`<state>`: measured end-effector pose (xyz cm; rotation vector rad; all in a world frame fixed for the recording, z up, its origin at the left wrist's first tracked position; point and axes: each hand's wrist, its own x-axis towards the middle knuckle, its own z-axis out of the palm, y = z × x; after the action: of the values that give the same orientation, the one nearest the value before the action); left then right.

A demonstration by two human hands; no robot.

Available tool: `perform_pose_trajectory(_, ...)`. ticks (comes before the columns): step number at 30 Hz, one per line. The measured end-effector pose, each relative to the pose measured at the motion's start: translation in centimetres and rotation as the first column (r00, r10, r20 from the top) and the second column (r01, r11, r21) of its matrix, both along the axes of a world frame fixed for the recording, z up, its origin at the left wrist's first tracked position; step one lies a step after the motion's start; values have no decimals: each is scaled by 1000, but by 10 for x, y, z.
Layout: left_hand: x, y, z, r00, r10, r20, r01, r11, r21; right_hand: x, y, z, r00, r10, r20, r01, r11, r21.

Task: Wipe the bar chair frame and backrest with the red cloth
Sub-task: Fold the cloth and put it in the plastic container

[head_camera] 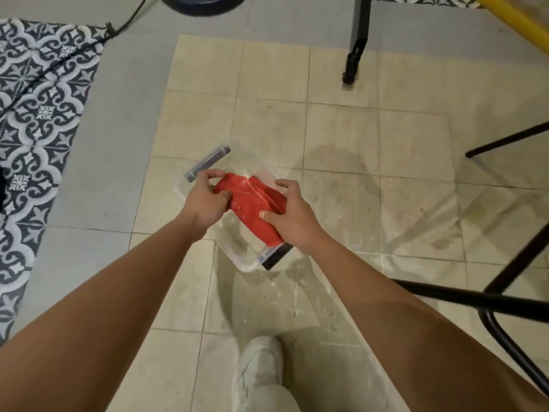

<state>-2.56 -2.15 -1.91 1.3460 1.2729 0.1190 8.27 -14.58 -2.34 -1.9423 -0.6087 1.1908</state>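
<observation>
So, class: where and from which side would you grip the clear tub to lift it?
Grip the clear tub by its dark far-left handle and near-right handle, one hand from outside each end; they sit on opposite short ends, so it should lift level.

Holds the red cloth [252, 203] bunched over a clear plastic tub [237, 261] on the beige tiled floor [341, 129]. Pinches its left end with the left grip [205, 200], fingers curled; clasps its right end with the right grip [292, 215], thumb flat on the fabric. Dark handles [208, 163] at the tub's far-left and near-right ends. Wet patches on the tiles around the tub. At right, black tubes of the bar chair frame [475, 301]; far off, another black leg [358, 34] and a yellow pole [514, 16]. At left, a patterned rug [38, 114]. Nearest, a white shoe [260, 364].
</observation>
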Motion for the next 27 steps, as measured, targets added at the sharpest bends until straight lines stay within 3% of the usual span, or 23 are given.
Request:
perform_pose_trajectory(4, 10, 11, -21, 993, -46, -110, 62, 987, 150, 10, 18, -10, 986, 119, 113, -121, 993, 7)
perform_pose_trajectory(7, 22, 16, -34, 969, -172, -175, 202, 965, 167, 15, 31, -27, 924, 302, 233, -286, 953, -103)
perform_pose_trajectory(10, 30, 18, -47, 912, -309, -270, 359, 920, 158, 14, 40, -42, 970, 205, 134, -187, 973, -134)
perform_pose_trajectory(13, 37, 21, -66, 875, -369, -313, 434, 885, 170, 11, 47, -58, 932, 291, 214, -241, 942, -233)
perform_pose_trajectory(17, 47, 21, -89, 834, -421, -357, 512, 831, 216, 12, 50, -72, 784, 468, 408, -350, 876, -333)
perform_pose_trajectory(20, 48, 23, -103, 793, -424, -438, 567, 777, 274, 12, 52, -67, 741, 567, 360, -369, 791, -488)
perform_pose_trajectory(22, 45, 25, -109, 780, -414, -469, 589, 738, 329, 7, 54, -56, 611, 679, 406, -376, 700, -607)
perform_pose_trajectory(24, 40, 23, -110, 783, -420, -459, 603, 694, 392, 5, 55, -55, 553, 715, 428, -402, 679, -615)
perform_pose_trajectory(27, 40, 20, -107, 807, -386, -447, 582, 649, 490, 6, 57, -52, 547, 689, 476, -399, 714, -575)
